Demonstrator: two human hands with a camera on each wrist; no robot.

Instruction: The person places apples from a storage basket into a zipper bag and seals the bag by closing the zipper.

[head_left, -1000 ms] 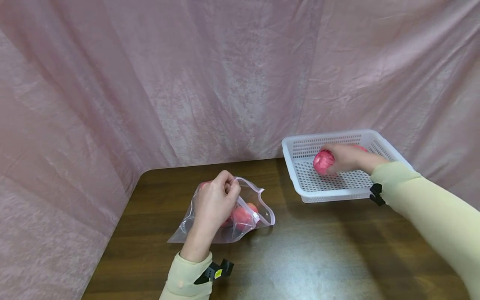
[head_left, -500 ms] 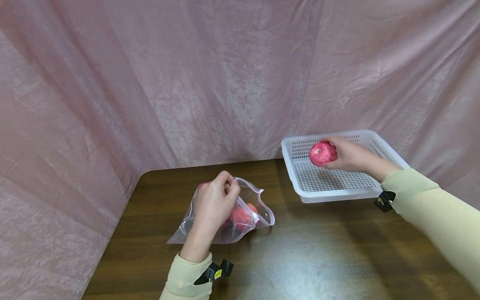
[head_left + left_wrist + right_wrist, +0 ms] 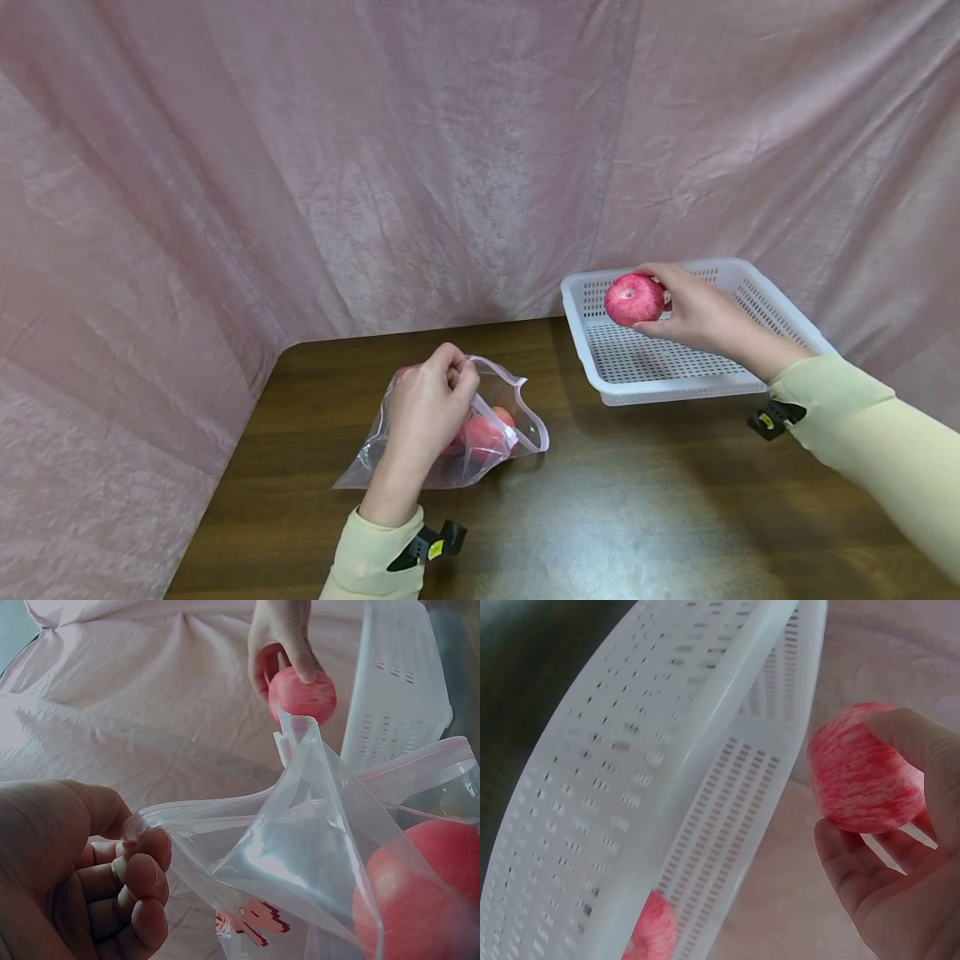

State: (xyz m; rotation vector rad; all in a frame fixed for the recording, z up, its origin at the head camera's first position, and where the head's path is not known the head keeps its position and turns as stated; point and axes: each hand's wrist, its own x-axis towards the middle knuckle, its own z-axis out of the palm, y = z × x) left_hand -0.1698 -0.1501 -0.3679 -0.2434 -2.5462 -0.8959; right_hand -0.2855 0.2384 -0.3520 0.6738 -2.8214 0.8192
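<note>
My left hand (image 3: 431, 404) pinches the rim of a clear zip bag (image 3: 457, 475) between thumb and forefinger, holding its mouth up. Inside the bag lie red apples (image 3: 486, 433), partly hidden by my hand; one shows large through the plastic in the left wrist view. My right hand (image 3: 701, 312) grips another apple (image 3: 634, 300), thumb on one side and fingers on the other. It holds this apple above the left part of a white perforated basket (image 3: 675, 390). In the right wrist view, a further apple (image 3: 654, 930) sits within the basket behind its wall.
The dark wooden table (image 3: 592, 525) carries the bag at left and the basket at back right. A pink velvet curtain (image 3: 450, 167) hangs behind the table and along its left side. A slider (image 3: 512, 435) is on the bag's zip edge.
My right hand has lifted the apple up from the basket's floor and moved it a little left. The left hand and the bag have stayed put.
</note>
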